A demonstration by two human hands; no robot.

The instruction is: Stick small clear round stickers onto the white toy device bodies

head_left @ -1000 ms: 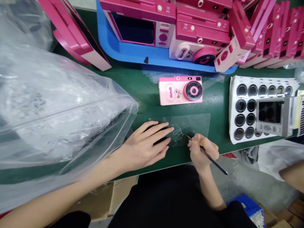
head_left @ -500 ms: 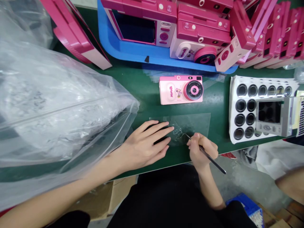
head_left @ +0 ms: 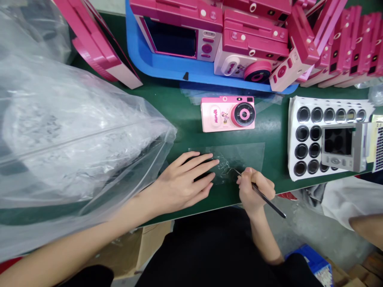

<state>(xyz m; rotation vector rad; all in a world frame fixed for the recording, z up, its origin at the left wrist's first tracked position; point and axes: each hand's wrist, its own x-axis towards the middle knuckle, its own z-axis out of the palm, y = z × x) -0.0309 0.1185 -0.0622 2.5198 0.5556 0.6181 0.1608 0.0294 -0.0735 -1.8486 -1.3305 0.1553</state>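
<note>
My left hand [head_left: 184, 181] lies flat, fingers spread, on the near left part of a clear plastic film sheet [head_left: 245, 157]. My right hand [head_left: 254, 189] grips slim black tweezers [head_left: 263, 196], their fine metal tip touching a crumpled, shiny patch of film [head_left: 223, 167] between my hands. Just beyond the sheet lies a pink toy camera [head_left: 227, 113] with a round lens and a cartoon mouse print.
A big clear plastic bag [head_left: 68, 131] covers the green bench [head_left: 179, 105] at left. Pink camera parts fill a blue tray [head_left: 167, 69] beyond. A white tray of round lenses [head_left: 302, 139] holds a silver camera body [head_left: 342, 145]. A co-worker's forearm [head_left: 366, 227] shows at right.
My hands and the film stay almost where they were. The view has shifted slightly, and the co-worker's forearm at the right edge has moved a little.
</note>
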